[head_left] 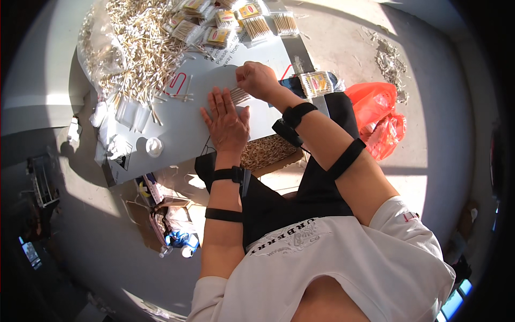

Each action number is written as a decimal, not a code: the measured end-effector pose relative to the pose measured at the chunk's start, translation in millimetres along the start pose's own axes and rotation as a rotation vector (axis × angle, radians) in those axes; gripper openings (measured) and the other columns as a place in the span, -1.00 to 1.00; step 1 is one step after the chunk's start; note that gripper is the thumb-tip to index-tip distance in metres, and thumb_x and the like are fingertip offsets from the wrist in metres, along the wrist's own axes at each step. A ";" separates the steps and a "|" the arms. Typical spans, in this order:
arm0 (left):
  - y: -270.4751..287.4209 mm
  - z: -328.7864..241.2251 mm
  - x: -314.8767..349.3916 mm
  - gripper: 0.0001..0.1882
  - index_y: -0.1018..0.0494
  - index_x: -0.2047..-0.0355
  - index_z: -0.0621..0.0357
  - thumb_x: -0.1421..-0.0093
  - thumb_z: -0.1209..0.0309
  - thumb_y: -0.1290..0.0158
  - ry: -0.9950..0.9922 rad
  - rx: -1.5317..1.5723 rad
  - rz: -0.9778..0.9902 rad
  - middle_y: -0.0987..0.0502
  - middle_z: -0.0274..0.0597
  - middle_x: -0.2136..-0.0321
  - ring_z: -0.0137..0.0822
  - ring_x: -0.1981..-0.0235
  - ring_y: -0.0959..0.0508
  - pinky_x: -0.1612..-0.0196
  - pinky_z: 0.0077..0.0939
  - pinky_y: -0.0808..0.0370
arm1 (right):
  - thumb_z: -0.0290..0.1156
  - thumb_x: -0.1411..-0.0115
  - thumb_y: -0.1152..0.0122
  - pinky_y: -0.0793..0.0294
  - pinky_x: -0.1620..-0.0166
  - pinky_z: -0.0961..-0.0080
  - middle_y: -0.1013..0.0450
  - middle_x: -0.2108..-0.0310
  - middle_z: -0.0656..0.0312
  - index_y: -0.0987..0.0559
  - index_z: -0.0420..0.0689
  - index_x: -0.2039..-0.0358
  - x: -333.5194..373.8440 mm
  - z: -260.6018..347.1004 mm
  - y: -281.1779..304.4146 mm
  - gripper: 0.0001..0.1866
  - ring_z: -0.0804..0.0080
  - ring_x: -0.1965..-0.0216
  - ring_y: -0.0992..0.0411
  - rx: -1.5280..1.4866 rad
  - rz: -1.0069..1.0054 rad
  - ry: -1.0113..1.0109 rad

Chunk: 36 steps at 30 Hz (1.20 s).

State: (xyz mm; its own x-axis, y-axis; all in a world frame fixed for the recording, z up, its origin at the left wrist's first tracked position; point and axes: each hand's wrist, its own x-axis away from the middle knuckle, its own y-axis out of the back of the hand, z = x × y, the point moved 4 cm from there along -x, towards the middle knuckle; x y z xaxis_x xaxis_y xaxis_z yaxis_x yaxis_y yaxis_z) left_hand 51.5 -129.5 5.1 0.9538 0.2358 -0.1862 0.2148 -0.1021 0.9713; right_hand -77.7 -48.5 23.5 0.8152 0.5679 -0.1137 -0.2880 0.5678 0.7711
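A row of cotton swabs (pixel 240 96) lies side by side on the grey board (pixel 185 131), between my two hands. My left hand (pixel 228 123) rests flat on the board with its fingers stretched out, the fingertips beside the left end of that row. Just above the row's right side is my right hand (pixel 259 80), its fingers curled and pinched together; what is in them, if anything, is hidden. A big heap of loose cotton swabs (pixel 142 51) covers the far left of the board. Filled clear packs of swabs (pixel 256 27) with yellow labels lie beyond my hands.
One filled pack (pixel 316 84) sits on a dark item right of my right hand. Clear empty sleeves (pixel 132 114) and a small white round container (pixel 154 146) stand at left. A red plastic bag (pixel 378 115) is at right. Below the board's edge a box (pixel 271 153) holds many swabs.
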 end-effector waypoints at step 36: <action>-2.5 3.9 0.9 -0.19 0.00 -0.32 0.16 -0.26 -0.16 0.23 -0.020 0.033 0.028 0.02 -0.06 -0.35 -0.14 -0.38 0.06 -0.35 0.04 0.21 | -0.43 0.03 -0.25 -0.50 0.29 0.37 -0.43 0.42 0.19 -0.60 -0.08 0.48 56.5 -4.8 1.9 -0.94 0.19 0.37 -0.49 -0.235 -0.144 0.090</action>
State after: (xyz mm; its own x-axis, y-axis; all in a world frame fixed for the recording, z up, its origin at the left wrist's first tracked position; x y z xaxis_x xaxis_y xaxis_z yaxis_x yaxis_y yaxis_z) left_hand 52.6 -132.9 1.9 0.9635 0.2132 -0.1620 0.1943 -0.1406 0.9708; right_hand -34.5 -12.5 15.6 0.8113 0.5158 -0.2752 -0.2893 0.7632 0.5778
